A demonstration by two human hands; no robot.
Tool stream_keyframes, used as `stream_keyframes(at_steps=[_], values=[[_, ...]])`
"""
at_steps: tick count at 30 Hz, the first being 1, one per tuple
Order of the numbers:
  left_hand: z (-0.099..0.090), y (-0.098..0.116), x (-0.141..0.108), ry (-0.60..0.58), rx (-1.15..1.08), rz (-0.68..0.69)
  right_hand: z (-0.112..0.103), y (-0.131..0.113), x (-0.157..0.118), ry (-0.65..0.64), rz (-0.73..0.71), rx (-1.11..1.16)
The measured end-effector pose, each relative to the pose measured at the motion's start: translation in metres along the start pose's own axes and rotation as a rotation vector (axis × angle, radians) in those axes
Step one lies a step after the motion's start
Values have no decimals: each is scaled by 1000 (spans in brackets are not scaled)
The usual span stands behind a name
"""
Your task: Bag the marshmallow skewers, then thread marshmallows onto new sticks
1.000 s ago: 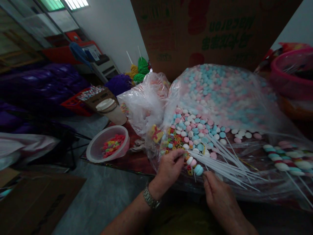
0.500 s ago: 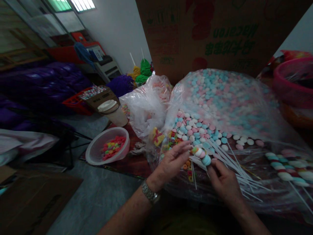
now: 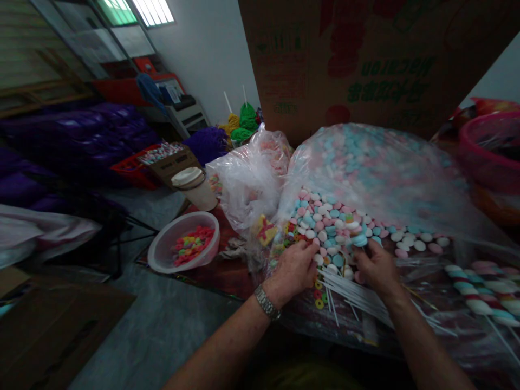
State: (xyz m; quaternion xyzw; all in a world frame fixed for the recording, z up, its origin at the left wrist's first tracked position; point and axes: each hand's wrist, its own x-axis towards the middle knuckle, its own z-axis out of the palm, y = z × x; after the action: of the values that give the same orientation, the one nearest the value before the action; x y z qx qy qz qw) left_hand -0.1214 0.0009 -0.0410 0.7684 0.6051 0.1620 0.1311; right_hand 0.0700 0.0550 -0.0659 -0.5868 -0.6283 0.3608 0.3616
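My right hand [image 3: 376,265] pinches a marshmallow skewer [image 3: 354,233], with blue, white and pink pieces and a multicoloured bit at its far end. My left hand [image 3: 294,271], wearing a metal watch, has its fingers curled together at the near edge of the loose marshmallows [image 3: 325,216]. What those fingertips hold, if anything, is hidden. Small coloured rings [image 3: 319,302] lie below the left fingers. Between the hands is a bundle of white sticks [image 3: 353,290]. Finished-looking marshmallow skewers [image 3: 481,303] rest at the right.
A big clear bag of marshmallows [image 3: 377,151] spreads behind the hands, before a cardboard box [image 3: 304,70]. Left of it are another plastic bag [image 3: 247,184], a bowl [image 3: 160,254] of coloured rings and a lidded tub [image 3: 199,192]. A pink basin [image 3: 479,141] stands far right.
My right hand has carried the skewer forward over the loose marshmallows. My left hand has gone from outstretched fingers beside the skewer to curled fingers at the pile. The view has shifted slightly.
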Motion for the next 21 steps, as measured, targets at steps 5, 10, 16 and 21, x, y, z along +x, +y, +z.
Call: stream_keyframes(at_steps=[5,10,16,21], values=[[4,-8,7,-14,-112,26,-3,-10,-29,-190,212,597],[2,-15,13,62,-373,-108,1,-21,-48,-275,323,883],[2,3,7,140,-969,-386,9,-28,-57,-279,306,915],[11,35,0,144,-1370,-368,20,-34,-62,-171,152,735]])
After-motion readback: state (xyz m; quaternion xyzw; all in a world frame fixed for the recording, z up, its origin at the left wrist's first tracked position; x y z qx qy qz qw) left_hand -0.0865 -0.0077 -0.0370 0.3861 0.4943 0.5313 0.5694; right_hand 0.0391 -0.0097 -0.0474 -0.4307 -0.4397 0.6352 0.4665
